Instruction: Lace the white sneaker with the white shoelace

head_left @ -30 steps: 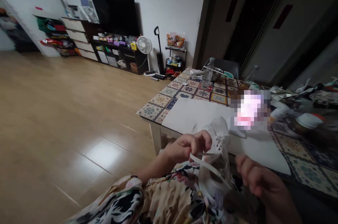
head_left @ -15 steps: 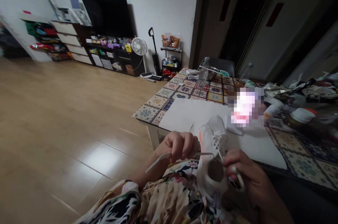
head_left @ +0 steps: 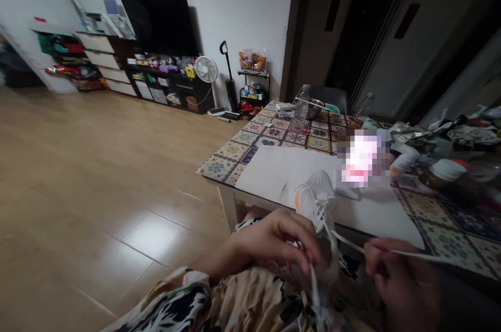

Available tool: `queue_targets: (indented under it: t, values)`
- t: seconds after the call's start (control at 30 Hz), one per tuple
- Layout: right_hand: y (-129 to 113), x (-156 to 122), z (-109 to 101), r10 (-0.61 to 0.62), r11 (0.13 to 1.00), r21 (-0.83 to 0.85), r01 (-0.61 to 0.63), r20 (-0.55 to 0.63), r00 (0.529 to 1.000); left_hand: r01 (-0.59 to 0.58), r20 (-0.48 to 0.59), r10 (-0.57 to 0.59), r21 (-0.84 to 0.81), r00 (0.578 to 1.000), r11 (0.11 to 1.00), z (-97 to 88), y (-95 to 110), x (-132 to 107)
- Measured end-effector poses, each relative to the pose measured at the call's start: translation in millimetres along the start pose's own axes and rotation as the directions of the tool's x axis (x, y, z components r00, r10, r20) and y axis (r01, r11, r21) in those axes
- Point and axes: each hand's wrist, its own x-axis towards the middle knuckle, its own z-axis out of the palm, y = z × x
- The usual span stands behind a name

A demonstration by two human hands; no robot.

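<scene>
A white sneaker (head_left: 313, 197) with an orange patch on its side points away from me, its toe over the white sheet at the table's edge and its heel by my lap. My left hand (head_left: 279, 240) is in front of the shoe's opening, closed in a pinch on a white shoelace (head_left: 314, 285) that hangs below the fingertips. To the right, my right hand (head_left: 403, 274) is closed around another stretch of lace (head_left: 348, 241), running taut from the eyelets with its loose end sticking out to the right. My left hand and wrist hide much of the opening.
A white sheet (head_left: 266, 167) lies on the patterned table (head_left: 219, 165). Beyond the shoe stand a blurred bright screen (head_left: 362, 157), a plastic bottle (head_left: 301, 107) and a metal bowl (head_left: 315, 108). A white-lidded jar (head_left: 446, 173) and piled bags (head_left: 469, 128) crowd the right side.
My right hand has moved right, away from the shoe, drawing its lace out straight. My left hand has shifted right and down over the shoe's opening; its lace now hangs downward.
</scene>
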Motion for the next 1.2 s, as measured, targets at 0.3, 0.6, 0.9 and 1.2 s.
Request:
queue_targets:
  t: [0.3, 0.6, 0.9, 1.2]
  values:
    - [1, 7, 22, -0.356, 0.806, -0.322, 0.497, 0.407, 0.841, -0.035, -0.266, 0.065, 0.115, 0.962, 0.993, 15.7, -15, 21]
    - [8, -3, 20, -0.337, 0.863, -0.365, 0.350, 0.103, 0.936, -0.041, -0.172, 0.057, 0.094, 0.983, 0.995, 21.1, -13, 17]
    - [5, 7, 25, -0.353, 0.846, -0.293, 0.446, 0.319, 0.880, -0.097, -0.322, 0.194, 0.292, 0.927, 0.951, 17.8, -12, 16]
    - [10, 2, 28, -0.421, 0.797, -0.344, 0.497, 0.275, 0.864, 0.049, -0.420, -0.002, 0.102, 0.908, 0.994, 23.7, -10, 17]
